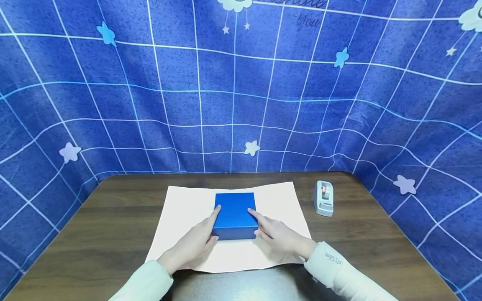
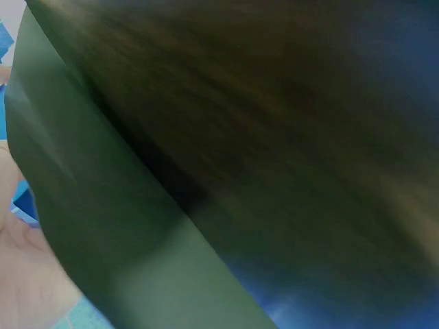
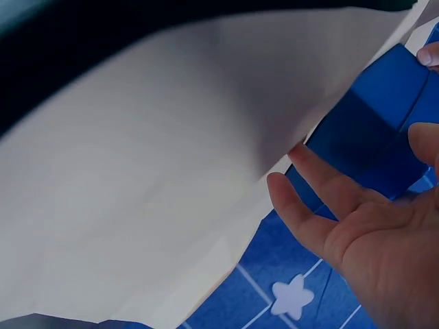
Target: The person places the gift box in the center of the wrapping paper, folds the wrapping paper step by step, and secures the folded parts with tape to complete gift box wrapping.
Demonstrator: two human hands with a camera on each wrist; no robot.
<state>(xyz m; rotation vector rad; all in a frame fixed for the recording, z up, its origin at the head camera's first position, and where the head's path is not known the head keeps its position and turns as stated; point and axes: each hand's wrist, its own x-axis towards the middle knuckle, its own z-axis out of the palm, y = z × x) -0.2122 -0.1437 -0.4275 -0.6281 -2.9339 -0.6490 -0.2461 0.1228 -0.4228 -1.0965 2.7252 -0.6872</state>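
A flat blue box lies on a large sheet of white paper in the head view. My left hand grips its left side, index finger along the top edge and thumb low at the near corner. On the opposite side my right hand holds the box the same way. The right wrist view shows that hand by the box, two of its fingertips at the paper. Only a strip of the left hand appears in the left wrist view, which is dark and blurred.
A pale blue tape dispenser stands on the brown wooden table, right of the paper. Behind the table and along its sides hangs a blue curtain with white grid lines and stars.
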